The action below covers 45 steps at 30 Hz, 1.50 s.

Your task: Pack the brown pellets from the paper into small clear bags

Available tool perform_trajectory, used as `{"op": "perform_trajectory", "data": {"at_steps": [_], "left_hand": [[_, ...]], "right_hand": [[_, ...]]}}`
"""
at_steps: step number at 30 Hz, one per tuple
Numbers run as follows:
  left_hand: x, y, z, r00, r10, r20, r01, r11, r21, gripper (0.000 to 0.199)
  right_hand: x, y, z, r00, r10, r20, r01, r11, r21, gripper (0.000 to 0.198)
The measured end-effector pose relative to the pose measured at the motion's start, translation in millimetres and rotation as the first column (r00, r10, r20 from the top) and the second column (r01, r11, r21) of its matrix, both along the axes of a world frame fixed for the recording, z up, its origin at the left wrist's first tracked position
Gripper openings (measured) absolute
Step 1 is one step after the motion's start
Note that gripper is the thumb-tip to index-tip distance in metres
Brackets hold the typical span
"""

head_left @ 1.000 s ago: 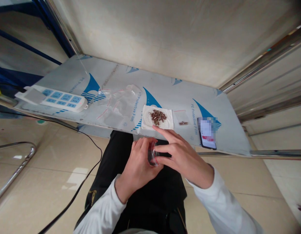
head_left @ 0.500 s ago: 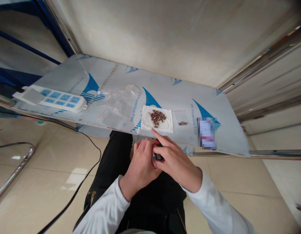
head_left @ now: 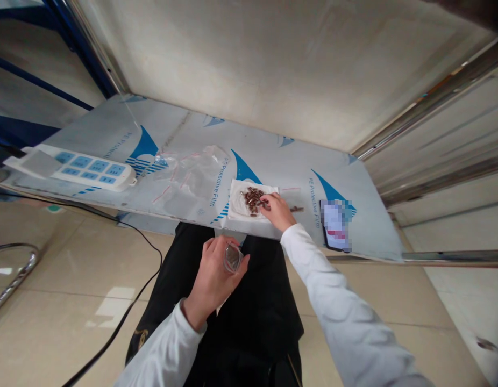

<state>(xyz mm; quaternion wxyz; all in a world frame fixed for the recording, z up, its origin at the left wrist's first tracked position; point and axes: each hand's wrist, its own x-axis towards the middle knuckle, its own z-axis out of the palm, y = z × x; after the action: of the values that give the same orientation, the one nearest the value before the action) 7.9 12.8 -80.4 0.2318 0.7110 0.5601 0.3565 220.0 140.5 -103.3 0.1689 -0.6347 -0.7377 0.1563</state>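
My left hand (head_left: 217,266) is curled around a small clear plastic bag (head_left: 233,258), its rounded mouth held apart and facing up above my lap. Over the table, my right hand (head_left: 278,210) reaches to a pile of small brown capsule-like pieces (head_left: 253,200), its thumb and fingers bent together at the pile's right side. Whatever is between those fingertips is too small to tell. The pile lies on a white folded tissue (head_left: 237,209). Just right of the right hand, a clear zip bag (head_left: 293,193) lies flat with a few brown pieces (head_left: 297,209) on it.
Several loose clear bags (head_left: 184,177) lie left of the tissue on the film-covered table (head_left: 257,145). A white power strip (head_left: 87,169) rests at the left end. A phone (head_left: 335,226) lies at the right. A black cable (head_left: 152,236) hangs in front of the table's left side.
My right hand has left the left hand and moved up to the brown pile. The left hand stays over my lap, now showing the bag's mouth. The view has shifted slightly.
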Motion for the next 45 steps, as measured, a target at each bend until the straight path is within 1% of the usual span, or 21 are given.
{"op": "perform_trajectory", "data": {"at_steps": [5,8,10,12,14,15,16,18,20,23,25,26,27,29,31,32,34,36,38,41,45], "left_hand": [[-1,8,0.2,1.0,-0.014,-0.009,0.014,1.0,-0.015,0.019],[3,23,1.1,1.0,-0.01,0.001,0.01,1.0,-0.025,0.019],[8,36,1.6,0.999,-0.007,0.033,0.007,1.0,-0.022,0.02],[15,48,2.5,0.997,-0.011,0.081,0.012,1.0,-0.01,0.02],[24,57,5.0,0.991,-0.022,0.132,0.021,1.0,0.007,0.022],[28,60,7.0,0.987,-0.026,0.156,0.024,1.0,0.017,0.023],[32,61,9.5,0.984,-0.031,0.177,0.027,0.999,0.026,0.024],[39,61,15.0,0.972,-0.043,0.231,0.033,0.998,0.045,0.027],[45,58,19.5,0.958,-0.049,0.283,0.037,0.998,0.045,0.026],[49,53,20.7,0.945,-0.037,0.324,0.032,0.999,0.02,0.021],[49,51,18.3,0.943,-0.025,0.331,0.026,1.0,0.004,0.022],[48,51,16.9,0.942,-0.02,0.336,0.022,1.0,-0.002,0.023],[47,51,15.7,0.94,-0.011,0.342,0.015,1.0,-0.009,0.024],[43,52,14.2,0.937,0.022,0.35,-0.016,1.0,-0.019,0.023],[38,53,13.6,0.933,0.061,0.355,-0.059,0.998,-0.018,0.021],[36,53,13.3,0.931,0.077,0.356,-0.076,0.997,-0.016,0.022],[32,53,11.7,0.932,0.088,0.352,-0.089,0.996,-0.014,0.021],[29,51,9.0,0.938,0.09,0.335,-0.087,0.996,-0.023,0.021],[27,49,5.6,0.945,0.1,0.313,-0.093,0.995,-0.035,0.021],[26,47,1.2,0.949,0.111,0.294,-0.101,0.994,-0.05,0.021],[24,46,-0.9,0.95,0.114,0.292,-0.101,0.993,-0.061,0.022]], "right_hand": [[-6,5,-5,0.999,-0.048,0.002,0.048,0.998,0.028,0.023],[-4,11,-6,0.996,-0.084,-0.039,0.086,0.996,0.038,0.021],[-4,10,0,0.99,-0.111,-0.088,0.115,0.992,0.046,0.02],[-7,0,16,0.98,-0.135,-0.148,0.146,0.987,0.064,0.016],[-15,-20,41,0.951,-0.123,-0.282,0.152,0.985,0.082,0.016],[-20,-32,55,0.908,-0.092,-0.408,0.14,0.986,0.089,0.018],[-25,-44,69,0.855,-0.042,-0.517,0.096,0.992,0.078,0.018],[-36,-65,92,0.815,0.039,-0.578,-0.012,0.999,0.05,0.016],[-45,-78,107,0.861,0.101,-0.498,-0.086,0.995,0.054,0.013],[-51,-85,116,0.961,0.171,-0.219,-0.146,0.981,0.125,0.009],[-51,-86,117,0.972,0.221,-0.085,-0.206,0.966,0.157,0.009],[-50,-86,116,0.963,0.259,-0.073,-0.245,0.956,0.159,0.011],[-47,-85,114,0.951,0.293,-0.104,-0.275,0.949,0.155,0.012],[-37,-78,102,0.927,0.291,-0.238,-0.258,0.953,0.159,0.014],[-21,-62,81,0.923,0.174,-0.343,-0.125,0.979,0.158,0.016],[-13,-52,68,0.933,0.095,-0.347,-0.042,0.986,0.159,0.02],[2,-28,38,0.973,-0.032,-0.229,0.061,0.991,0.12,0.029],[12,-7,13,0.997,-0.042,-0.068,0.047,0.996,0.075,0.032],[14,8,-2,1.0,-0.019,0.012,0.018,0.998,0.053,0.03],[11,17,-10,0.999,-0.011,0.049,0.009,0.998,0.055,0.026],[6,20,-7,0.994,-0.042,0.103,0.037,0.998,0.051,0.022]]}}
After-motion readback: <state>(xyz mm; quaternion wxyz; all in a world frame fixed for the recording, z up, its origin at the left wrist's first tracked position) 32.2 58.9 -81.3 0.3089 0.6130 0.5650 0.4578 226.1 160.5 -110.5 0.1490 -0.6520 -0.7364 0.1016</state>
